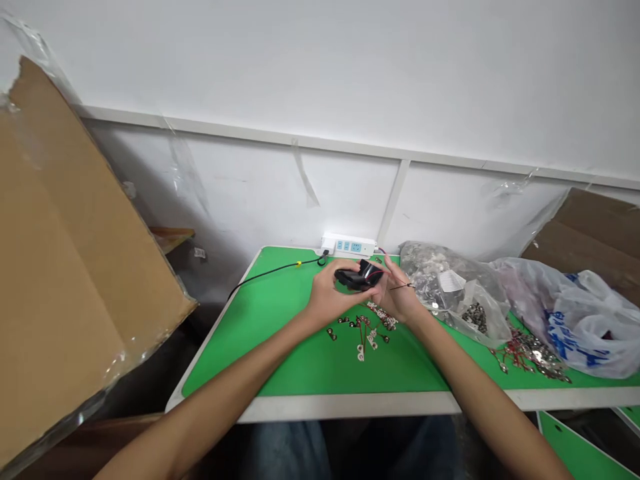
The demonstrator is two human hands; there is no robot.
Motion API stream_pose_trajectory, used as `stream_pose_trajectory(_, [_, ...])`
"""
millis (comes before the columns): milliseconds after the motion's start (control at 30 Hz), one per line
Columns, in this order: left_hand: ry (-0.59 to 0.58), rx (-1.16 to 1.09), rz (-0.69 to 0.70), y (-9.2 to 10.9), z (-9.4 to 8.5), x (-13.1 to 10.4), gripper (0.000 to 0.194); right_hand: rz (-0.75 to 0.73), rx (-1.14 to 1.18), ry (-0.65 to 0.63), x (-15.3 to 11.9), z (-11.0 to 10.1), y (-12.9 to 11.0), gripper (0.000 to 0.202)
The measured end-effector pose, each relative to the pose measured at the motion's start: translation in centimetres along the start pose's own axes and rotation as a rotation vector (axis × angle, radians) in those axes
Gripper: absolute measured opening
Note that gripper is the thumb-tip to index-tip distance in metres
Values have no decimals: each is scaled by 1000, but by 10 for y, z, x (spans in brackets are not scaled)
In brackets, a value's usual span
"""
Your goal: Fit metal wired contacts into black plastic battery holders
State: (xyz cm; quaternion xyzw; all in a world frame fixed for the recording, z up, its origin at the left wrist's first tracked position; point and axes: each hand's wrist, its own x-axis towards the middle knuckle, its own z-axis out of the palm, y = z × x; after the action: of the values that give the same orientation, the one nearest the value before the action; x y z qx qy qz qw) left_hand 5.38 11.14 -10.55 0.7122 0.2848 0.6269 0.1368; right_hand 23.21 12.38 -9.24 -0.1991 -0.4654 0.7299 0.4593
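Above the green table, my left hand [324, 292] grips a black, curved plastic housing [357, 278], thumb along its near side and fingers at its far side. My right hand [399, 297] is closed against the housing's right end, its fingertips partly hidden. A thin red wire shows at that end, and a dark wire [401, 286] sticks out across my right hand. Below the hands, several small metal contact pieces with red wires [370, 333] lie scattered on the table.
A white power strip [349, 245] with a black cable [273, 272] stands against the wall. On the right are a clear bag of metal parts [440, 273], a pile of wired contacts [533, 353] and a white plastic bag [595, 327]. Large cardboard [75, 267] stands left.
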Motion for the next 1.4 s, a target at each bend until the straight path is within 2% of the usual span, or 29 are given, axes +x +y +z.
stream_pose_trajectory(400, [-45,35,-61,-2,-1,-2,48,88,93,-8,-3,-2,2,57])
stream_pose_trajectory(700, [-141,69,85,1,-3,-4,47,81,20,153,-9,2,0,48])
stream_pose_trajectory(967, [-154,51,100,0,-2,-1,56,64,-58,137,-8,-6,-14,47])
stream_pose_trajectory(1100, [-231,10,119,5,-1,-1,56,155,-32,207,-11,-6,-15,49])
stream_pose_trajectory(1233, [-294,-1,117,5,2,-4,56,257,-110,278,-14,-4,-15,46])
stream_pose_trajectory(1400, [-315,18,67,-2,6,-11,64,281,-174,266,-18,-2,-15,49])
